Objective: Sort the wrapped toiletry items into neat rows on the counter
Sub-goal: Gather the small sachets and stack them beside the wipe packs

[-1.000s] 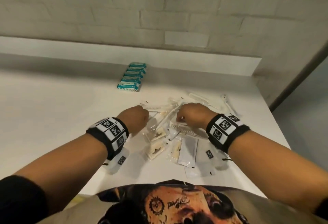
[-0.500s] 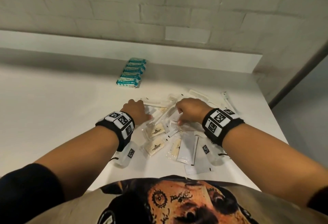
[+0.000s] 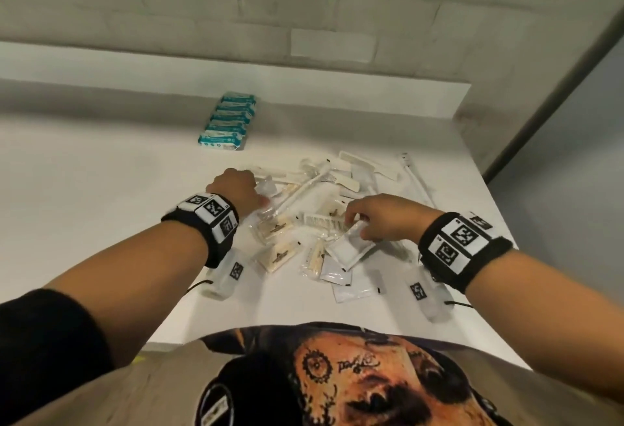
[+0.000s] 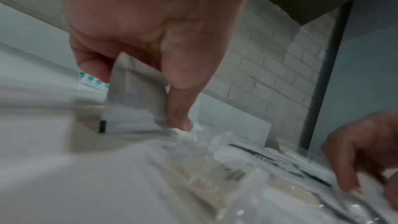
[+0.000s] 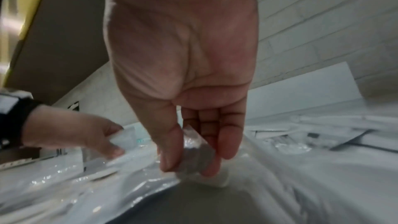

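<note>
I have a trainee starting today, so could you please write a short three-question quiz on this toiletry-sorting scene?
1. True or false: the teal packets already lie in a row near the back wall.
2. What does the right hand pinch? A) a toothbrush B) a white sachet C) a teal packet
3. Fill in: the left hand holds a small ____ at the left edge of the pile on the counter.

Key
1. True.
2. B, the white sachet, lifted by one edge just nearer the person than a wrapped comb.
3. Packet, pinched between thumb and fingers.
</note>
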